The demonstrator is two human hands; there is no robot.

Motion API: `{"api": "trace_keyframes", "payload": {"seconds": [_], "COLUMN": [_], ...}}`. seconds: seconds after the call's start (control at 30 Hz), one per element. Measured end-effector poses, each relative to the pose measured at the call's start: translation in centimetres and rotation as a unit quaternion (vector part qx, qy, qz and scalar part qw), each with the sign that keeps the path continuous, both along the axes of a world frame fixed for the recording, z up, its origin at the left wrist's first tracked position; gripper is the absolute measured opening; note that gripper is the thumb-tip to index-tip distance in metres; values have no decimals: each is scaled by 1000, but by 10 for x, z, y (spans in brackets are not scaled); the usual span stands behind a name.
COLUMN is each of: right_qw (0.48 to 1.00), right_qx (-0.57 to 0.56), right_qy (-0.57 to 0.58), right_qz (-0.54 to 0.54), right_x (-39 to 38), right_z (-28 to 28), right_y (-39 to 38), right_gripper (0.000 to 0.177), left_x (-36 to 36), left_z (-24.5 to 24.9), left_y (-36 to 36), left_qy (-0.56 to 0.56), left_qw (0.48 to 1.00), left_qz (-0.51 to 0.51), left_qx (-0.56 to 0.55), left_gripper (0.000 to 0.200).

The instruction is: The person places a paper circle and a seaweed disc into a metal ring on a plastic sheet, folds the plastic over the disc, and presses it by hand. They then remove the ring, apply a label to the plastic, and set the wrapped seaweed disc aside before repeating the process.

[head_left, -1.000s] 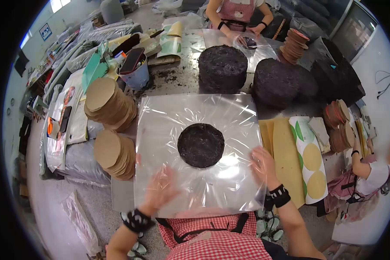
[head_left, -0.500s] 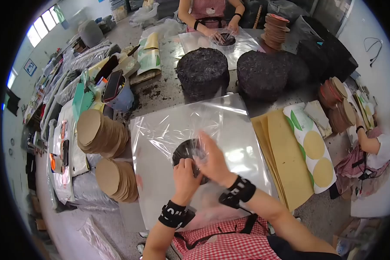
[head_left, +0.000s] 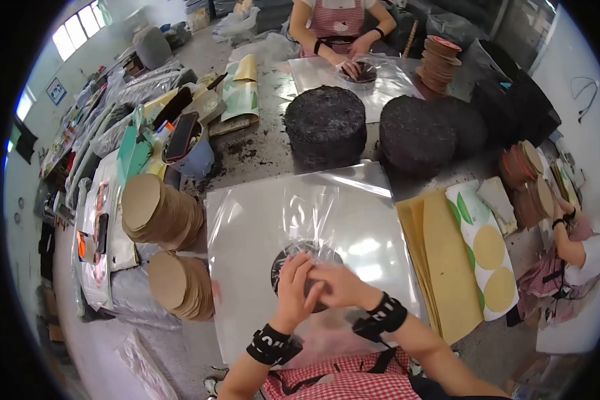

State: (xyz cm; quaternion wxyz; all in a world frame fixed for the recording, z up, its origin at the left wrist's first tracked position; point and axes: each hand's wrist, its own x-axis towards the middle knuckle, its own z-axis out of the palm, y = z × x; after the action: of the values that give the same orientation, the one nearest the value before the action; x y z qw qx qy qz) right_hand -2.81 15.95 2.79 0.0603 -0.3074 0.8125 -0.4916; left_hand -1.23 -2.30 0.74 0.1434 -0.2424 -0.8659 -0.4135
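Note:
A dark round disc (head_left: 279,272) lies near the front of a large clear plastic sheet (head_left: 247,220), with a gathered, wrinkled part of the film over it. My left hand (head_left: 296,288) rests on the disc's middle, its fingers over the film and its thumb spread to the right. Beside it, my right hand (head_left: 340,285) touches the film at the disc's right side, fingers pointing left toward my left hand. Between the two hands part of the disc shows. Its lower edge is partly hidden by the hands.
Large dark round blocks (head_left: 325,127) stand behind the sheet. On the left are stacks of brown discs (head_left: 142,202) and a tool bucket (head_left: 197,160); on the right, yellow paper (head_left: 447,260) and a label sheet (head_left: 470,220). A co-worker's hands (head_left: 350,67) work across the table.
My right hand has come down from its raised position onto the film beside my left hand. The film is now gathered closer over the disc. The whole view has shifted slightly.

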Motion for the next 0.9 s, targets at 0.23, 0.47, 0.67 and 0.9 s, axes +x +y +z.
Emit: {"api": "trace_keyframes", "payload": {"seconds": [0.23,0.47,0.67,0.9], "right_qw": [849,909,961,961], "right_qx": [-392,-361,-110,82], "right_qy": [-33,-73,135,144], "right_qz": [-353,-195,-217,-222], "right_x": [-51,-23,14,66], "right_z": [-22,-26,-6,6], "right_y": [-28,-18,-50,-33], "right_gripper": [38,45,19,47], "left_x": [6,6,11,22], "left_z": [-4,-8,2,0], "left_y": [3,-15,-1,-11], "left_qy": [-158,-50,-10,-63], "left_qw": [958,989,997,990], "left_qz": [47,40,82,-21], "left_qx": [236,137,-8,-121], "left_gripper": [82,35,58,81]}}
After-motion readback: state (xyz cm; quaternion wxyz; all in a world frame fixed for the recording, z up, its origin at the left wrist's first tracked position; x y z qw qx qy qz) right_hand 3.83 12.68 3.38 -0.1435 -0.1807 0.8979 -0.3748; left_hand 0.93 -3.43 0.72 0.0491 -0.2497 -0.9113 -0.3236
